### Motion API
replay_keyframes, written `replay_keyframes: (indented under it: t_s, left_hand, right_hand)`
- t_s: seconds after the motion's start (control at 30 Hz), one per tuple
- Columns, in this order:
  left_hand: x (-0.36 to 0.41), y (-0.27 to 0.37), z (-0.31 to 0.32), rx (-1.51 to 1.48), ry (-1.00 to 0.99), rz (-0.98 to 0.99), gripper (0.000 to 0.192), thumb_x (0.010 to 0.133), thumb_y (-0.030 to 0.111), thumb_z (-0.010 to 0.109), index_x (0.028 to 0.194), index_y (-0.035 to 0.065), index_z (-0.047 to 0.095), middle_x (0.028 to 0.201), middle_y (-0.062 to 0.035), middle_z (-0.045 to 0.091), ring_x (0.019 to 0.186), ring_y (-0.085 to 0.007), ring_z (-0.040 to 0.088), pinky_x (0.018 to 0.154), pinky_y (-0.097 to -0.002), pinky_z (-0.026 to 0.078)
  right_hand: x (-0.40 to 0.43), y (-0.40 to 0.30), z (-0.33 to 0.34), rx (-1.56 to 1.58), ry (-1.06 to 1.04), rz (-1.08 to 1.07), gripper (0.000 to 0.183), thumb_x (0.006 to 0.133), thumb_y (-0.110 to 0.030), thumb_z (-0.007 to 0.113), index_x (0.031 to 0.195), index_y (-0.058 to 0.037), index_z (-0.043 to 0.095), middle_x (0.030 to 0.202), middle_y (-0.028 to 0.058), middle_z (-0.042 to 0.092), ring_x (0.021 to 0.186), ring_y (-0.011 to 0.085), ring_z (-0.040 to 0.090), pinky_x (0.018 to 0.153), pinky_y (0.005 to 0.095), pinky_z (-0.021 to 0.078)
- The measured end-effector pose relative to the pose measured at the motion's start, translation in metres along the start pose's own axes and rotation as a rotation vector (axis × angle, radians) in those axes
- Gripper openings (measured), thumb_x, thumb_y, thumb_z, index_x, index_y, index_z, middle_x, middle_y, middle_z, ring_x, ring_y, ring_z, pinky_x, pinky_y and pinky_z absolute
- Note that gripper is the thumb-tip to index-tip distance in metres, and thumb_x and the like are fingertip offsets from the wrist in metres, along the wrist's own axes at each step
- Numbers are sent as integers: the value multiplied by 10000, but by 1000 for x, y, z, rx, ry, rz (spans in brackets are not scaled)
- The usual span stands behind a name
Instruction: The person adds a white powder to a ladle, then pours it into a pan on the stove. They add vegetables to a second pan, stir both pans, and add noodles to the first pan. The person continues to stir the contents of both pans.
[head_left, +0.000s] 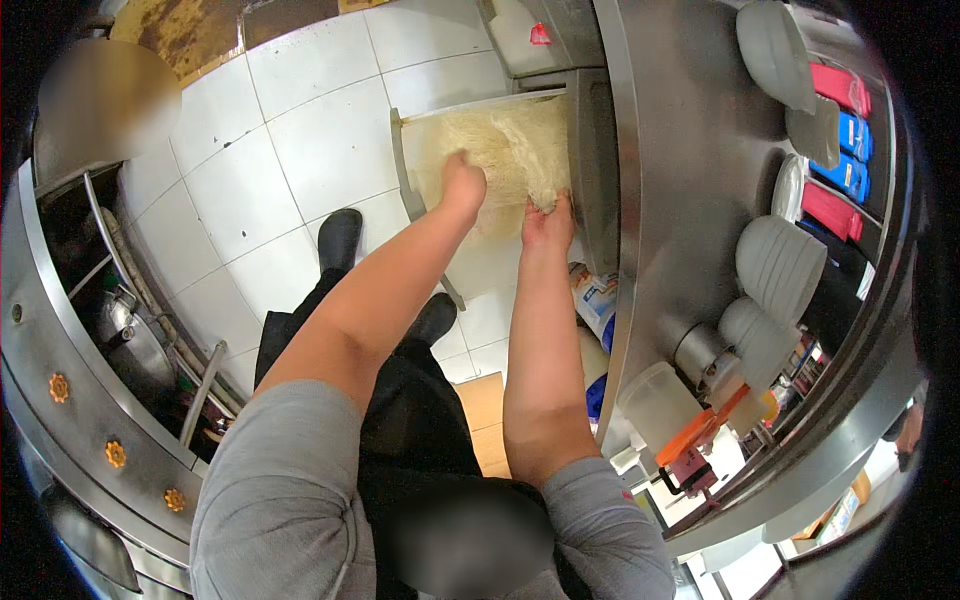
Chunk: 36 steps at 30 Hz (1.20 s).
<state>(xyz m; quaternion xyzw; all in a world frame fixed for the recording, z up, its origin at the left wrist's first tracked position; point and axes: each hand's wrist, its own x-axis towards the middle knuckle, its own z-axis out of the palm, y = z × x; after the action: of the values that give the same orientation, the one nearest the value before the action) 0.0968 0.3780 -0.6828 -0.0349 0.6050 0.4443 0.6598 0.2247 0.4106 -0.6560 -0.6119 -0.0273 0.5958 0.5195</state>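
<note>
A pulled-out drawer below the counter holds a mass of thin pale noodle-like strands. My right hand, palm turned up, grips the near end of a gathered bunch of these strands. That bunch stretches away from me across the loose ones. Over the left part of the drawer is my left hand, its fingers curled in against the strands. Whether it pinches any of them is hidden by the hand itself.
A steel counter runs along the right, with stacked grey bowls, a plastic tub and an orange-handled tool. Plastic bags sit beneath it. At left stands a steel stove with orange knobs. White floor tiles lie between.
</note>
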Motion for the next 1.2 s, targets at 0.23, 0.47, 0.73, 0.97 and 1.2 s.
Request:
replay_keyframes:
  t_s: [0.23,0.47,0.73,0.97,1.2]
  left_hand:
    - [4,0,-6,113,669,-57,598,738,91,555,1288,-9,343,1174,-183,476,1100,-310,459,938,-412,370]
    - [-44,4,5,-333,216,-56,526,750,91,586,1219,12,362,1066,-141,520,962,-252,522,821,-355,429]
    - [-96,-11,21,-106,-79,29,319,777,132,558,1071,40,475,1059,-94,522,900,-192,517,806,-360,420]
    - [-85,-22,7,-411,242,-112,701,823,310,484,1387,32,176,1406,-181,257,1305,-273,243,1041,-371,240]
    - [-39,-20,7,-41,376,-254,765,855,319,476,1432,103,21,1464,-190,131,1340,-320,174,1073,-425,182]
  right_hand:
    - [-19,10,-12,114,-15,203,344,868,-126,544,1190,-52,449,1191,88,508,1054,254,517,866,405,447]
    - [-40,11,-22,36,-171,247,286,845,-109,569,1114,-39,503,1095,99,559,982,251,548,826,424,474]
    - [-68,-20,-6,-214,50,359,363,864,-257,481,1168,-58,491,1174,89,531,1043,271,530,885,436,439]
    - [-52,-23,-8,-34,-85,214,416,893,-310,483,1218,-50,473,1189,102,544,1079,274,522,920,415,430]
    - [-48,-20,5,-17,-164,302,419,909,-294,470,1240,-37,454,1247,118,498,1115,276,496,957,409,407]
